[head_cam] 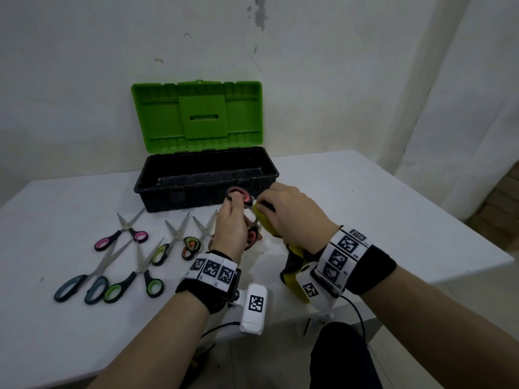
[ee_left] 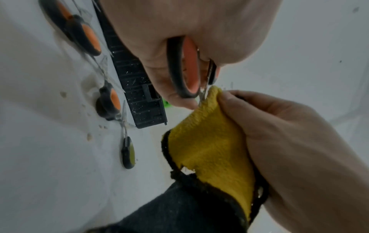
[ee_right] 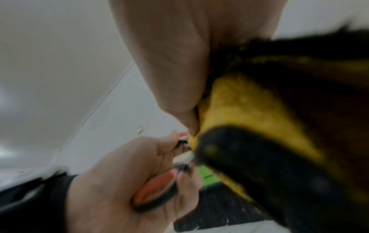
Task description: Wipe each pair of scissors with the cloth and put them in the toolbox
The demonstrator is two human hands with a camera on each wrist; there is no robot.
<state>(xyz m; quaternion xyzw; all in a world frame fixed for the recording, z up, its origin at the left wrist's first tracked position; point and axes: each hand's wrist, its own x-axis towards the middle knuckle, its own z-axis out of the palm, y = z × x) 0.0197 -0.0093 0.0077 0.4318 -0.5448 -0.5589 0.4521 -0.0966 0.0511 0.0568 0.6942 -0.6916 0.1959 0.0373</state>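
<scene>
My left hand (head_cam: 234, 220) grips a pair of scissors with black and red-orange handles (head_cam: 238, 195) (ee_left: 185, 69) (ee_right: 157, 190), held above the table in front of the toolbox. My right hand (head_cam: 292, 209) holds a yellow and black cloth (head_cam: 265, 220) (ee_left: 209, 141) (ee_right: 249, 113) pinched around the scissors' blades, which are hidden inside the cloth. The black toolbox (head_cam: 206, 189) stands open with its green lid (head_cam: 196, 116) upright against the wall; I see nothing in it.
Several more scissors lie on the white table (head_cam: 393, 209) left of my hands: a pink-handled pair (head_cam: 123, 237), a blue-grey pair (head_cam: 84, 282), green-handled pairs (head_cam: 134, 282) and an orange-handled pair (head_cam: 191, 245). The table's right edge is near my right arm.
</scene>
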